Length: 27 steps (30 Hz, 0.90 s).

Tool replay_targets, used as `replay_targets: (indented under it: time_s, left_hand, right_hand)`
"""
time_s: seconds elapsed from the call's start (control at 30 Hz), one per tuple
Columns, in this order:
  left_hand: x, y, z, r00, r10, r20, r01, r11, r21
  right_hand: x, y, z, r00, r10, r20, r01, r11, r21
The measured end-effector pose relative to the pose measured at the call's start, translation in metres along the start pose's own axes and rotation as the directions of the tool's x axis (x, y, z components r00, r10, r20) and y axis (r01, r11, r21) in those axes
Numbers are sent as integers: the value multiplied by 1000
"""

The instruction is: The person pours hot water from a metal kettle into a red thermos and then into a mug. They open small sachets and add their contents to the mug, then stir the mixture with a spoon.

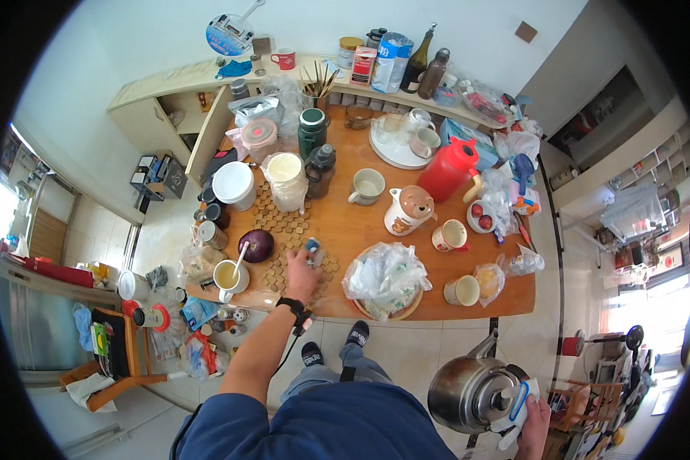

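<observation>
My left hand (303, 271) reaches over a mat of small wooden pieces (276, 270) near the table's front edge, its fingers at a small blue and grey item (313, 248); whether they grip it is unclear. Off the table at the lower right, my right hand (535, 422) holds a stainless steel kettle (466, 391) by its handle, with a white and blue cloth or pad (517, 405) between. To the left of my left hand lie a dark purple round fruit or vegetable (256, 246) and a white mug (230, 276) with a spoon in yellowish liquid. A plastic bag (386, 276) covers a plate to the right.
On the wooden table (345, 224) stand a bear-shaped pot (409, 210), a red thermos jug (449, 169), a grey mug (368, 187), a red-handled mug (449, 236) and a cream cup (462, 291). Jars and bottles crowd the left. A wooden chair (121, 385) stands at lower left.
</observation>
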<state>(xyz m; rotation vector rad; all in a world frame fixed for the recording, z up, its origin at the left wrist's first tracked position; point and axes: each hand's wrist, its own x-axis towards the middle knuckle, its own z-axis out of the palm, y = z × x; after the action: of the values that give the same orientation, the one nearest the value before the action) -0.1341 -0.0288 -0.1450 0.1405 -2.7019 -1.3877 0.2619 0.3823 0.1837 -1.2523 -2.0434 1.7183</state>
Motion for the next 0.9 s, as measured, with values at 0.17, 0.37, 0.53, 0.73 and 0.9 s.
replay_targets:
  time_s: [0.17, 0.37, 0.53, 0.73, 0.9]
  left_hand:
    - [31, 13, 65, 999, 18, -50, -27, 982, -186]
    - [38, 20, 67, 978, 201, 58, -159, 896, -414]
    - [-6, -37, -33, 971, 238, -20, -223, 935, 276]
    - [-67, -72, -56, 975, 218, 39, -216, 895, 389]
    - [-92, -68, -61, 979, 202, 11, -197, 939, 283]
  right_hand:
    - [-10, -34, 10, 994, -83, 75, 112, 789, -604]
    - [-7, -41, 20, 998, -63, 4, 59, 900, -432]
    - [-15, -56, 23, 999, 8, 52, 35, 639, -768]
    - [-37, -87, 70, 986, 101, 132, 29, 679, -734]
    - [-53, -92, 120, 967, -26, 253, 80, 975, -209]
